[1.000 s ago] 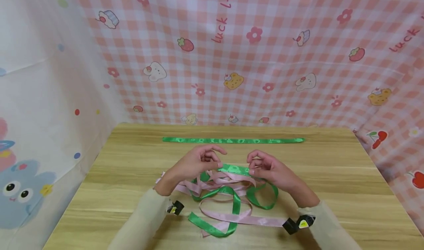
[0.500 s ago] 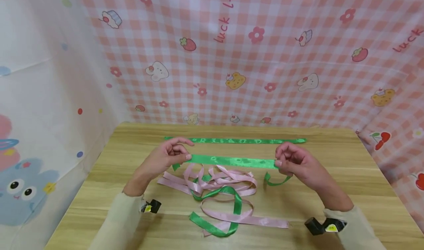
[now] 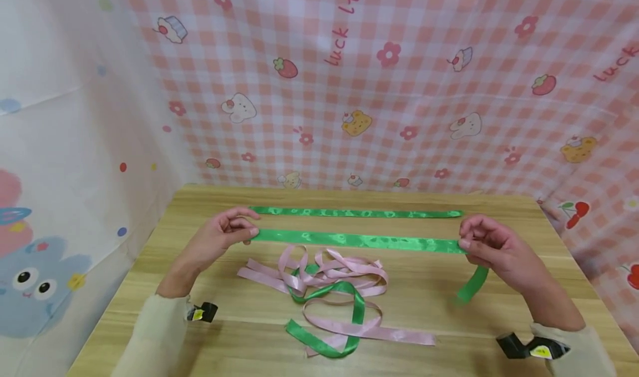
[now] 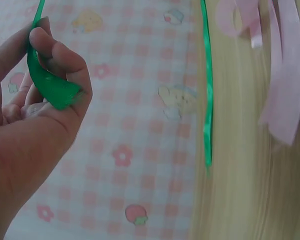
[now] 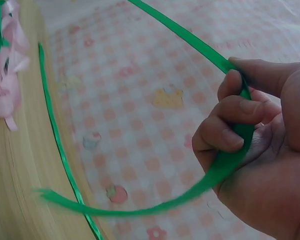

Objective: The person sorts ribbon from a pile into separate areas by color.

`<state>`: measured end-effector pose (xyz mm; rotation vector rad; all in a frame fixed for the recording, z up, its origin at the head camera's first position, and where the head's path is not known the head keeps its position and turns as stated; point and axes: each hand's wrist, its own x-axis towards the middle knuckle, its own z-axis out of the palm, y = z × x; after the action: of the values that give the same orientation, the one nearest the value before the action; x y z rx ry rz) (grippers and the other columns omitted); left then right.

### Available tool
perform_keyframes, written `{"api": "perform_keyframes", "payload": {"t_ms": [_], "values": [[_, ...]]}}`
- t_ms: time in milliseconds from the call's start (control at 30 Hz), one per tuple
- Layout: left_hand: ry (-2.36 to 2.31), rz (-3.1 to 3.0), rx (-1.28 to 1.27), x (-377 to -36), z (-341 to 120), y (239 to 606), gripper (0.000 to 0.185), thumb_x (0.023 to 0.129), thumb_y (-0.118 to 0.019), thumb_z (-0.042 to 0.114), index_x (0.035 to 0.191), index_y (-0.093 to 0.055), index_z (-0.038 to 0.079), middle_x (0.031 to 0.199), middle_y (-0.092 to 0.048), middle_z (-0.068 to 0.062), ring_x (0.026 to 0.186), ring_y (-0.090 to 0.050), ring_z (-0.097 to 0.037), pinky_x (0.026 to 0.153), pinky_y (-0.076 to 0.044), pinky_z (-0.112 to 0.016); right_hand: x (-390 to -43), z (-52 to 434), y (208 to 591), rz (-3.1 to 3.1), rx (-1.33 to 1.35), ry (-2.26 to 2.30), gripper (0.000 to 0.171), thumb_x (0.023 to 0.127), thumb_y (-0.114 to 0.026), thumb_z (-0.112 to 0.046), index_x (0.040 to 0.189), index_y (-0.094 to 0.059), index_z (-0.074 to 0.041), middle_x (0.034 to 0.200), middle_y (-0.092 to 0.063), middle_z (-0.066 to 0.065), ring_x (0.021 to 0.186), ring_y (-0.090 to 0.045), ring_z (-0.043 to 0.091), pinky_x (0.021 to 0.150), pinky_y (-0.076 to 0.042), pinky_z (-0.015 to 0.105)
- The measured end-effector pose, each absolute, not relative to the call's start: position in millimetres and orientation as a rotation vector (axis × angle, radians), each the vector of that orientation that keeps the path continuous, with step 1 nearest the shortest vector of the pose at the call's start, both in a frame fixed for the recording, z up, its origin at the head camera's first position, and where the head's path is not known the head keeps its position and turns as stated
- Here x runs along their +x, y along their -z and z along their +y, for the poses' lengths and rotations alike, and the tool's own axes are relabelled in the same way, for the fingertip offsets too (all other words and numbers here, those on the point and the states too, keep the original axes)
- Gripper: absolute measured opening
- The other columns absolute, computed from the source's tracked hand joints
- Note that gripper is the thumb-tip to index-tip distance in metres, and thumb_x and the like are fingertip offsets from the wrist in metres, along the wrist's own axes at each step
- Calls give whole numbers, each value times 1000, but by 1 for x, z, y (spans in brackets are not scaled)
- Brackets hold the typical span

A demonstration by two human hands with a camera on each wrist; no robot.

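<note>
A green satin ribbon [image 3: 356, 239] is stretched nearly straight between my two hands, above the table. My left hand [image 3: 217, 241] pinches it near one end between thumb and index finger; in the left wrist view a short green tail [image 4: 55, 90] curls into the palm. With thumb and fingertip my right hand [image 3: 499, 252] grips the other side, and a longer loose tail [image 5: 135, 211] hangs below it, blurred. Behind, a second green ribbon [image 3: 354, 213] lies flat and straight along the table's far side, parallel to the held one.
Nearer me on the wooden table [image 3: 199, 346] lies a loose heap of pink ribbon [image 3: 344, 269] tangled with another green ribbon [image 3: 356, 310]. A pink checked cloth [image 3: 309, 100] hangs behind the table's back edge, and a white printed cloth [image 3: 65, 144] at the left.
My hands have moved apart, left hand to the left and right hand to the right, drawing the green ribbon out of the heap into a longer straight span. The far ribbon stays put.
</note>
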<state>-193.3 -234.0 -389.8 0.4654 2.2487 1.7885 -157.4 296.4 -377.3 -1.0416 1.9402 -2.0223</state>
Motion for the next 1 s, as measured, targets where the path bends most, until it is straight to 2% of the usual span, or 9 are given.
{"api": "perform_keyframes", "payload": {"t_ms": [200, 533, 667, 767, 833, 1000], "values": [[-1757, 2310, 406, -193, -244, 393, 24, 96, -66, 17, 119, -61, 12, 90, -70, 3, 81, -63, -14, 78, -53, -29, -153, 311, 379, 2099, -938, 1944, 29, 97, -38, 19, 110, -52, -4, 72, -39, 4, 56, -30, 23, 49, -26, 37], [-1713, 2353, 340, -199, -246, 405, 25, 96, -67, 21, 118, -61, 10, 87, -69, 1, 77, -60, -16, 73, -51, -30, -165, 316, 390, 2178, -882, 1814, 21, 100, -43, 12, 111, -53, -2, 78, -50, 3, 62, -35, 25, 52, -32, 39], [-1720, 2341, 331, -206, -251, 414, 23, 97, -64, 17, 119, -61, 10, 91, -69, 0, 79, -61, -16, 76, -53, -33, -174, 321, 400, 2170, -855, 1804, 21, 101, -43, 10, 113, -54, -4, 83, -55, -1, 65, -38, 25, 53, -33, 40], [-1744, 2321, 343, -211, -258, 421, 23, 98, -63, 14, 121, -61, 9, 89, -68, 1, 81, -61, -18, 79, -54, -36, -180, 328, 409, 2182, -817, 1802, 16, 101, -44, 8, 112, -53, 1, 86, -58, -1, 65, -40, 25, 54, -34, 39], [-1756, 2316, 330, -213, -263, 426, 27, 98, -63, 14, 123, -59, 5, 89, -68, 2, 83, -62, -20, 80, -54, -36, -185, 333, 414, 2194, -798, 1800, 12, 101, -45, 8, 110, -51, 6, 87, -60, -1, 66, -42, 23, 55, -37, 36], [-1729, 2351, 246, -218, -273, 435, 42, 96, -66, 19, 128, -53, -5, 91, -70, 5, 89, -64, -25, 83, -54, -37, -193, 344, 423, 2242, -700, 1791, 8, 101, -48, 5, 107, -53, 5, 89, -63, -3, 70, -47, 17, 59, -42, 30]]}}
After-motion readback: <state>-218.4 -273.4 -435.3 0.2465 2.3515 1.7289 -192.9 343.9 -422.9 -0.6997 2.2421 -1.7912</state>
